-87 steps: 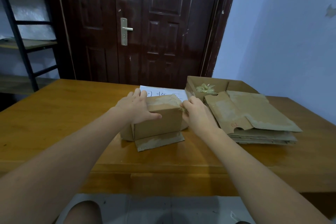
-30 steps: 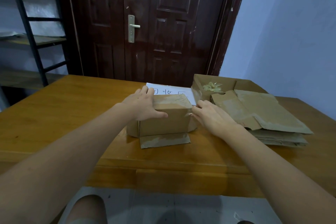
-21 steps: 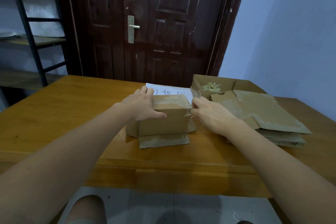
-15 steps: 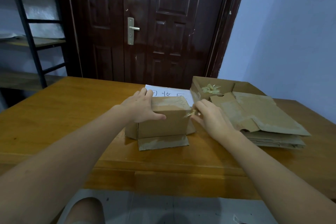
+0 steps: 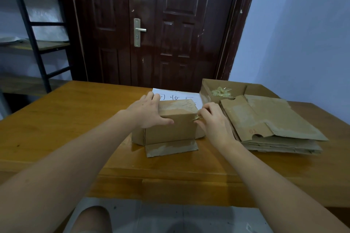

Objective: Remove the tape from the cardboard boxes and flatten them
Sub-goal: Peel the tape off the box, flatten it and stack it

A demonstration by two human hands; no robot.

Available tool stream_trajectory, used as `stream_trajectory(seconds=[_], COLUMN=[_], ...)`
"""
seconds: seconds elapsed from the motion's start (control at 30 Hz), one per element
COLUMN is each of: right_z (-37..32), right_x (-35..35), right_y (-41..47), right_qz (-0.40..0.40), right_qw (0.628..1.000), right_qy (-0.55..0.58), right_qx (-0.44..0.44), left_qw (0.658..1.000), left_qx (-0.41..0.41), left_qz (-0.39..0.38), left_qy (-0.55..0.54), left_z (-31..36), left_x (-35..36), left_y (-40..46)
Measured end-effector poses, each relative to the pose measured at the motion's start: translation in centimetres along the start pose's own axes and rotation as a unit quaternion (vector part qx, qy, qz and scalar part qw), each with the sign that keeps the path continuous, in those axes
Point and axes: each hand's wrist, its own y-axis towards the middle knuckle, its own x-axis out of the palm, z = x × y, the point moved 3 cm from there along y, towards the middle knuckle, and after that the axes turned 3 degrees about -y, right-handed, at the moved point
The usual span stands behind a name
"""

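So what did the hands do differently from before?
The right hand went from lying flat beside the box to pinching a bit of tape at its right top edge. The left hand stayed pressed on the box; the flattened stack didn't move.

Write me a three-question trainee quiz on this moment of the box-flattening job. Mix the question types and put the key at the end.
1. True or false: the left hand rests on top of the upright cardboard box.
2. What does the right hand pinch at the box's right edge?
A. a strip of tape
B. a pen
C. the door handle
3. Fill in: the stack of flattened boxes lies to the ____ of the upright box.

Key:
1. True; its fingers lie over the top and the thumb on the near face.
2. A.
3. Right, on the wooden table, in front of an open box that holds crumpled tape.
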Motion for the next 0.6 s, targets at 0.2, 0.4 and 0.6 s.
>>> stream_trajectory(seconds=[0.2, 0.4, 0.6], right_z=[-0.1, -0.1, -0.2], right_x=[0.1, -0.4, -1.2], right_y=[0.3, 0.3, 0.6], right_qz=[0.020, 0.004, -0.025], right_qw=[0.998, 0.987, 0.987], right_qy=[-0.016, -0.053, -0.046], right_qx=[-0.059, -0.150, -0.154], left_qw=[1.000, 1.000, 1.000], left_qx=[0.005, -0.003, -0.016], left_qz=[0.007, 0.009, 0.007], left_qy=[0.002, 0.004, 0.000], left_z=[-0.1, 0.1, 0.2], left_x=[0.2, 0.1, -0.1], left_y=[0.2, 0.2, 0.1])
